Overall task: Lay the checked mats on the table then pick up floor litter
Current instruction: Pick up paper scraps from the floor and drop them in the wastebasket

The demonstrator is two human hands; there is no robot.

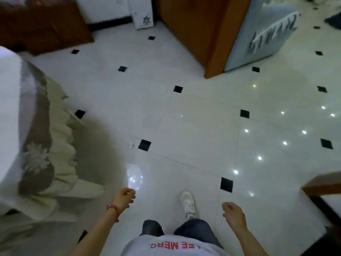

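Both hands hold nothing, as I read them: left hand (124, 197) and right hand (233, 214) loosely curled above white floor (193, 126); small litter scrap (131, 146) ahead.

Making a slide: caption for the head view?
Person walks over white tiled floor, both hands empty, toward small white scrap beside cloth-covered table.

A small white scrap of litter (131, 146) lies on the glossy floor; just beside a black tile diamond (144, 145).
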